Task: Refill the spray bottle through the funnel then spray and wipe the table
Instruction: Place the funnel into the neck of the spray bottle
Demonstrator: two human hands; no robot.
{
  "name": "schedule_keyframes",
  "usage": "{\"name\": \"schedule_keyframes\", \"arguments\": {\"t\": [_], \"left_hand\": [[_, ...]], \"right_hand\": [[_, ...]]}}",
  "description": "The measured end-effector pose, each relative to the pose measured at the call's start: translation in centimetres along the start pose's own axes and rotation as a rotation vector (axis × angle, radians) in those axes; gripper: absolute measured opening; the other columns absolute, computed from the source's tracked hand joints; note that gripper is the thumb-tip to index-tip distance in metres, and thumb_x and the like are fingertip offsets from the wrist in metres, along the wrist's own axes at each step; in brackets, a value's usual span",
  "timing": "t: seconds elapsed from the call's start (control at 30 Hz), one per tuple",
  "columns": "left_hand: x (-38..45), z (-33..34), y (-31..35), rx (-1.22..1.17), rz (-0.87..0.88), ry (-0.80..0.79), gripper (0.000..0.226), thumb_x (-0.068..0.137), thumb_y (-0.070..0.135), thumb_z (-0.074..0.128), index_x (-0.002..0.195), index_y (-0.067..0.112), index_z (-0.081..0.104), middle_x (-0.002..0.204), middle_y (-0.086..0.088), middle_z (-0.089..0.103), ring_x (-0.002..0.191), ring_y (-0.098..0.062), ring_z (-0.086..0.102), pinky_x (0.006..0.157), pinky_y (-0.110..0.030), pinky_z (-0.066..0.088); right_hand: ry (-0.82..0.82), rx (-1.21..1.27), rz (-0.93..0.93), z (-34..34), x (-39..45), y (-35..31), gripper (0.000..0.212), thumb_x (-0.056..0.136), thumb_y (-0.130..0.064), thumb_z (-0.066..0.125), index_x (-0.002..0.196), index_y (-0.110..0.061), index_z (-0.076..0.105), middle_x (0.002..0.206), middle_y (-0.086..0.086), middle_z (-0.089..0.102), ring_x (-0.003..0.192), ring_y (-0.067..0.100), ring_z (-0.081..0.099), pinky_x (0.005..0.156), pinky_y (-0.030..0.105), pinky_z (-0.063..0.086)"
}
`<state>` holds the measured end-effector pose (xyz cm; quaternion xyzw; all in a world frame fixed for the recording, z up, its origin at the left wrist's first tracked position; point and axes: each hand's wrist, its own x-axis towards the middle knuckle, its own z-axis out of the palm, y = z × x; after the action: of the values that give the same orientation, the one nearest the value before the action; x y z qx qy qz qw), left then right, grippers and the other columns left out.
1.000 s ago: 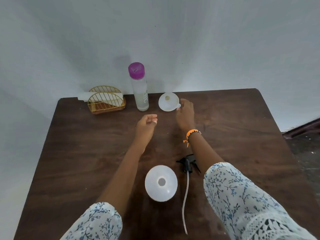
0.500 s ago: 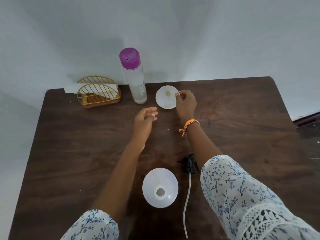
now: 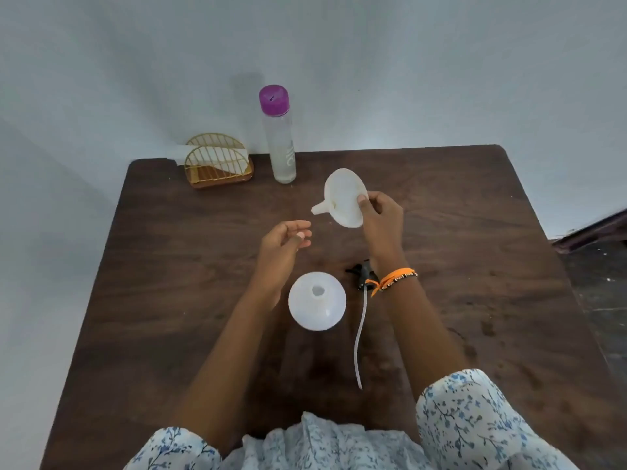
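My right hand (image 3: pixel 381 218) grips the rim of a white funnel (image 3: pixel 342 201) held above the table, tilted so its spout points left. My left hand (image 3: pixel 283 247) hovers just below and left of the spout, fingers loosely curled and holding nothing. The white spray bottle (image 3: pixel 317 305) stands open near me, its round neck hole facing up. Its black spray head (image 3: pixel 364 274) with a long white dip tube (image 3: pixel 359 337) lies on the table to the bottle's right, partly hidden by my right wrist. A tall clear bottle with a purple cap (image 3: pixel 278 134) stands at the back.
A gold wire holder with white napkins (image 3: pixel 217 162) sits at the back left of the dark wooden table (image 3: pixel 475 266), against the pale wall. The table's right edge drops to a dark floor.
My right hand picked the funnel up off the table near the purple-capped bottle and brought it toward me, tipping it sideways. My left hand stayed about where it was.
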<state>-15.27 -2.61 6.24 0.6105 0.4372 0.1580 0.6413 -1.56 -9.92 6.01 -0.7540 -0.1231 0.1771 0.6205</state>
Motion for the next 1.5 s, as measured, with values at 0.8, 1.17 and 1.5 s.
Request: {"name": "schedule_keyframes", "arguments": {"t": [0.8,1.17,1.5], "left_hand": [[-8.2,-0.8,-4.3,0.039,0.175,-0.044,0.036,0.079,0.011,0.071,0.102,0.036,0.062,0.112,0.013,0.064,0.113,-0.010,0.057,0.098,-0.034,0.046],[-7.4,-0.4,-5.4,0.035,0.200,0.011,0.041,0.063,0.038,0.076,0.101,0.023,0.071,0.103,-0.001,0.073,0.099,-0.022,0.067,0.084,-0.053,0.054],[-7.6,-0.3,-5.0,0.026,0.181,0.007,0.028,0.073,0.020,0.076,0.098,0.029,0.071,0.104,0.005,0.072,0.100,-0.013,0.066,0.087,-0.050,0.054]], "right_hand": [[-0.154,-0.406,-0.230,-4.2,-9.1,-3.1,0.020,0.091,-0.015,0.053,0.092,-0.005,0.070,0.085,0.002,0.066,0.081,0.015,0.059,0.066,0.026,0.049],[-0.204,-0.646,-0.406,-2.7,-9.5,-2.9,0.015,0.082,-0.008,0.056,0.081,-0.003,0.070,0.068,0.002,0.061,0.064,0.013,0.049,0.056,0.021,0.032],[-0.220,-0.653,-0.356,-3.1,-9.3,-2.6,0.013,0.083,-0.012,0.058,0.083,-0.003,0.068,0.073,0.005,0.063,0.067,0.014,0.052,0.055,0.015,0.037]]}}
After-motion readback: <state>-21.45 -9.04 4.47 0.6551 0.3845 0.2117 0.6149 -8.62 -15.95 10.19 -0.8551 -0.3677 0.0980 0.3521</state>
